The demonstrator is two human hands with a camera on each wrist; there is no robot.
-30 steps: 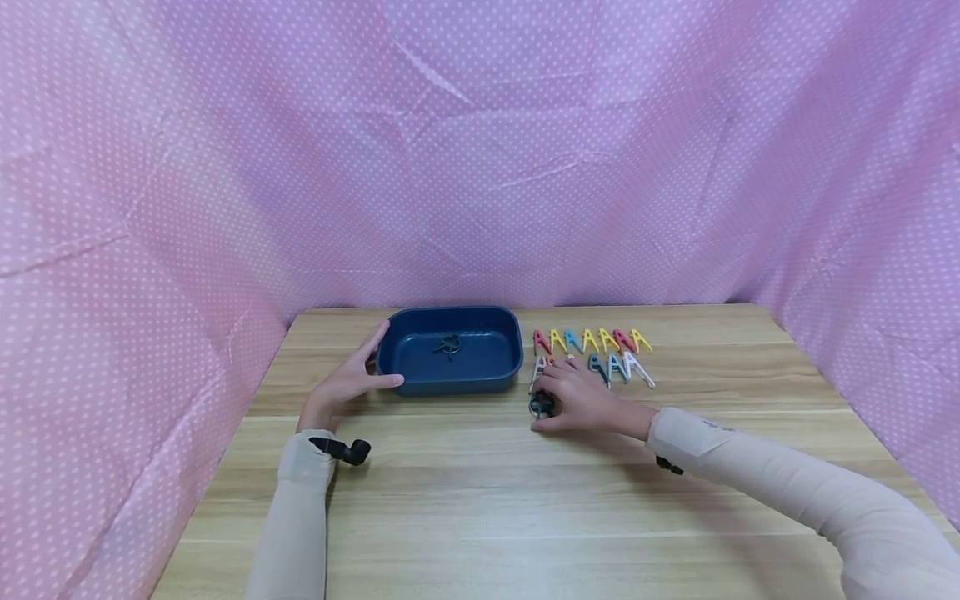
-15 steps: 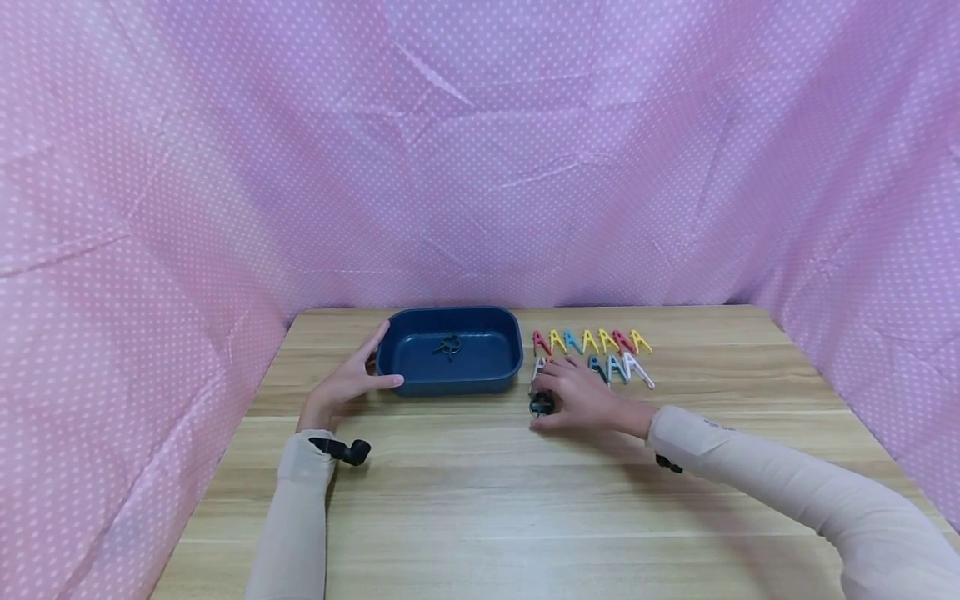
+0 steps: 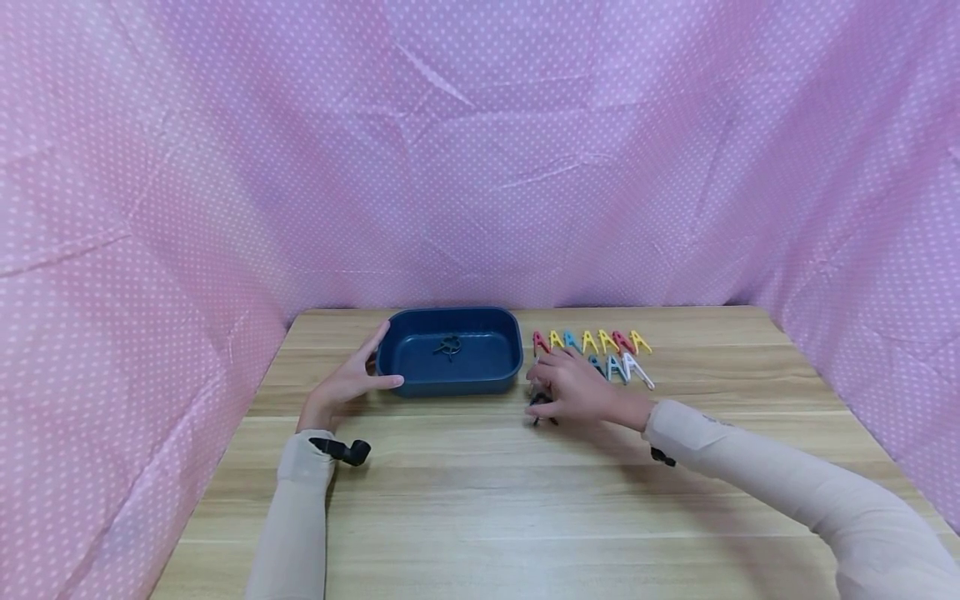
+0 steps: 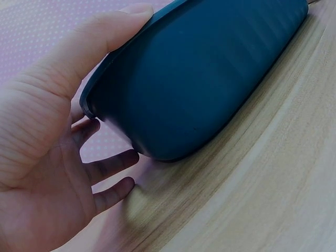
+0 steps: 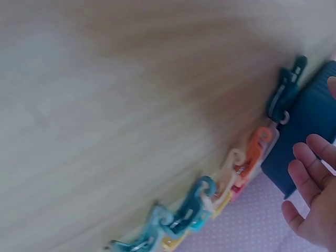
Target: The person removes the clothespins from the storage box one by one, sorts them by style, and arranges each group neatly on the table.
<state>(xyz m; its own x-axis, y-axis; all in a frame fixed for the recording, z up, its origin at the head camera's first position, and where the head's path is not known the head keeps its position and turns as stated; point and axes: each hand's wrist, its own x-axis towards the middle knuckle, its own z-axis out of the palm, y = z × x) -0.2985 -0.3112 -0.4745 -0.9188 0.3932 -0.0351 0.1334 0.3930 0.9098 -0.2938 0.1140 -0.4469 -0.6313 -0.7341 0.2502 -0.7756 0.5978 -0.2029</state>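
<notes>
My left hand (image 3: 348,386) rests on the left end of a dark blue box (image 3: 450,387). In the left wrist view the thumb lies on the rim and the other fingers stretch along the end wall. My right hand (image 3: 576,388) reaches over the near left end of the clothespin rows, fingers spread. Beneath it stands a dark clothespin (image 5: 286,90), partly covered by the thumb in the head view. The right wrist view shows a gap between the fingers and this clothespin. Inside the box lie dark clothespins (image 3: 450,346) in a small tangle.
Two rows of coloured clothespins lie right of the box. Red, yellow and blue ones (image 3: 589,341) form the back row; a white clothespin (image 3: 637,370) ends the front row at right, and an orange clothespin (image 5: 255,147) sits near its left end. A pink dotted cloth (image 3: 480,183) hangs behind the table.
My right hand has shifted slightly left and away from me, its fingers loosening from around the dark clothespin, which stays on the table. The left hand and box have not moved.
</notes>
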